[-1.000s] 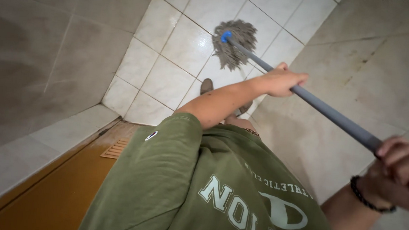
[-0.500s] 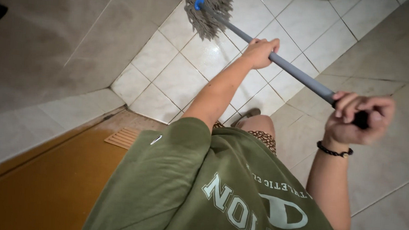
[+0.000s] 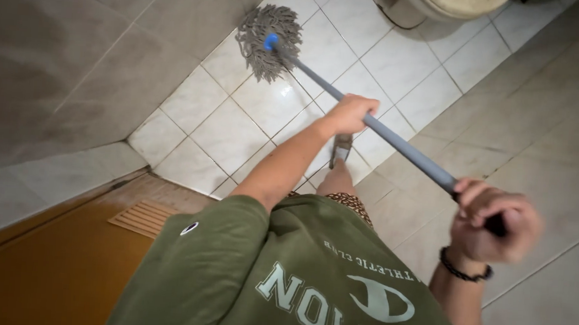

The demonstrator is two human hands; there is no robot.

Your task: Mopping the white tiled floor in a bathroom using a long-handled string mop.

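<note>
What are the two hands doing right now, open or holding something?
Left hand: closed around the grey mop handle, partway down the shaft.
Right hand: closed around the handle's upper end, slightly blurred.

We dragged the mop head back down the white floor tiles, away from the frame's top edge and closer to the left wall. Our left hand slid lower on the grey handle, and our right hand dropped with the black end. A toilet base swung into view up top, and one foot stepped forward.
</note>
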